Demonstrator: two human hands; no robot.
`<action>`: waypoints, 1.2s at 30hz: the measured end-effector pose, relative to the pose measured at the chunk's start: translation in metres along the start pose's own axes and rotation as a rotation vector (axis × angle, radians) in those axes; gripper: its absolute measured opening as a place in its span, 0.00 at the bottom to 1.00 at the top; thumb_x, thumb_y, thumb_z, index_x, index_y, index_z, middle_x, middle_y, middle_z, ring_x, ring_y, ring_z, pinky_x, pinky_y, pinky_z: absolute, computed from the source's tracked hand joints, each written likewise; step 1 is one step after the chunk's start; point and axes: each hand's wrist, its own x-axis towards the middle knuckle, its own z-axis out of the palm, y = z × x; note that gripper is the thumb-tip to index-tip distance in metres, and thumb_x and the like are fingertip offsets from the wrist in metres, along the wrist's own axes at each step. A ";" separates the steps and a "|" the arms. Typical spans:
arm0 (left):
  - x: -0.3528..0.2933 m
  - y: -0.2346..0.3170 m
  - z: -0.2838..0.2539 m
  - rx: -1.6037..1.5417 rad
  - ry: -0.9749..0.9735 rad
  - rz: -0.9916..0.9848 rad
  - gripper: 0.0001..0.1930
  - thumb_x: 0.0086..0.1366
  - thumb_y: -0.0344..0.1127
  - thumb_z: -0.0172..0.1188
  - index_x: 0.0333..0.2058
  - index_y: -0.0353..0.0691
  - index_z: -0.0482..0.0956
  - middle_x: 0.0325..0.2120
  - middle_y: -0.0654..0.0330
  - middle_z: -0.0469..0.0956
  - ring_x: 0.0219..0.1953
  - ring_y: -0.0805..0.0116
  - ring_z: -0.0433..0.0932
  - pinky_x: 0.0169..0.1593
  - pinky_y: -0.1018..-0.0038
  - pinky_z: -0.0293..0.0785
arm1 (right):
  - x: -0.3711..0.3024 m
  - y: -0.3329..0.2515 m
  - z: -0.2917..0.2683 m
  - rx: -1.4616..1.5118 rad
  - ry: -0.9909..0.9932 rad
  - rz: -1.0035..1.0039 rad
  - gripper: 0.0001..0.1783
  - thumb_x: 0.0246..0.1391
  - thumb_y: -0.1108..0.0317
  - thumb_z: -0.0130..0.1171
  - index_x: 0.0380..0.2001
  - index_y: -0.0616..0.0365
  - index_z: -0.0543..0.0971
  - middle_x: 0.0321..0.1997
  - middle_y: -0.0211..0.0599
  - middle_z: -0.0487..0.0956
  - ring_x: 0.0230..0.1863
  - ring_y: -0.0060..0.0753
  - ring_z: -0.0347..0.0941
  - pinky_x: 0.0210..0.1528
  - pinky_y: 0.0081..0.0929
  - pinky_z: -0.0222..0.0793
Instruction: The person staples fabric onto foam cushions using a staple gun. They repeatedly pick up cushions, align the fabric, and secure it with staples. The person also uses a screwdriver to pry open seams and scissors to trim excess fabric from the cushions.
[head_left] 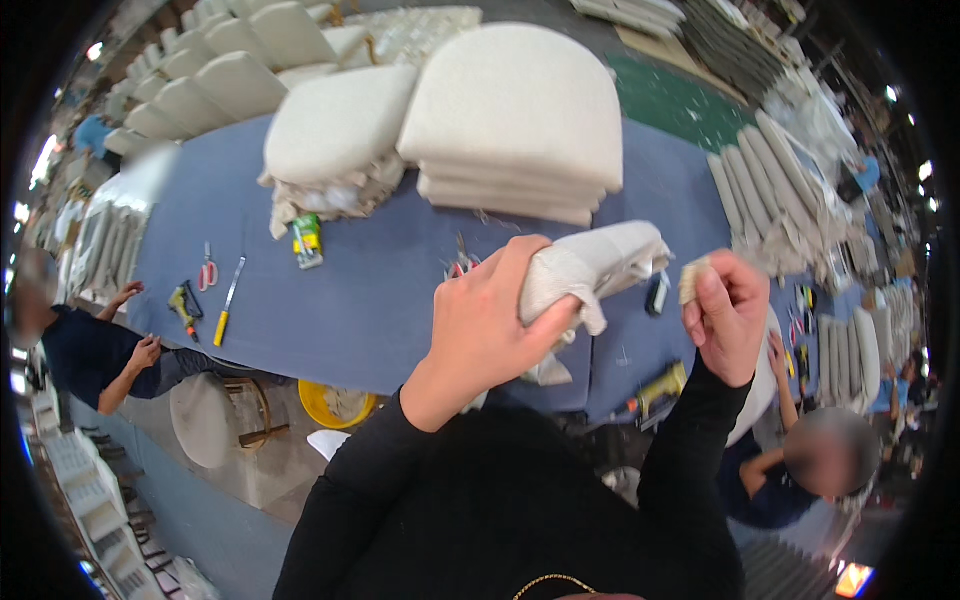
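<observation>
Cream fabric piece (598, 262): bunched and folded, held up in the air above the near edge of the blue worktable (380, 300), in front of the chest. Left hand (487, 325) clamps it, fingers curled over the top and thumb beneath; loose ends droop below the fist. Right hand (728, 315) just beside it, apart from the bundle, thumb and fingers pinched shut on a small beige scrap (692, 280). Both sleeves black.

Behind the hands, a stack of cream seat cushions (515, 125) sits on the far half of the table, a second, lower pile (335, 135) touching it to the left, with ragged fabric under it.

Open blue surface runs between the stacks and the near table edge. On it: green-and-yellow box (307, 240), red-handled scissors (207, 270), yellow-handled knife (227, 303), green-and-yellow power tool (183, 307) close to the left edge. Another yellow tool (660, 385) lies at the near edge under the right wrist.

Below the edge, a yellow bucket (335, 403) on the floor. One seated person (95, 355) at the left, another (800, 465) lower right, close to the right elbow.
</observation>
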 end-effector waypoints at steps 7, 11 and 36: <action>-0.035 0.028 0.008 -0.079 -0.064 0.142 0.31 0.49 0.41 0.79 0.52 0.39 0.82 0.43 0.53 0.87 0.39 0.50 0.88 0.40 0.62 0.84 | -0.026 -0.028 0.031 -0.268 -0.194 0.049 0.16 0.65 0.69 0.68 0.22 0.62 0.80 0.17 0.23 0.73 0.19 0.11 0.60 0.24 0.21 0.51; -0.044 0.028 0.010 -0.116 -0.014 0.178 0.33 0.45 0.40 0.80 0.52 0.38 0.82 0.44 0.51 0.87 0.39 0.49 0.88 0.40 0.62 0.84 | -0.038 -0.027 0.043 -0.241 -0.218 0.162 0.16 0.66 0.71 0.67 0.22 0.63 0.81 0.16 0.22 0.73 0.20 0.10 0.61 0.24 0.20 0.51; -0.052 0.025 0.009 -0.091 0.026 0.245 0.32 0.46 0.44 0.81 0.50 0.37 0.82 0.41 0.50 0.87 0.36 0.48 0.88 0.39 0.61 0.83 | -0.048 -0.010 0.051 -0.244 -0.190 0.085 0.19 0.62 0.73 0.69 0.18 0.60 0.75 0.14 0.18 0.69 0.17 0.07 0.56 0.20 0.18 0.46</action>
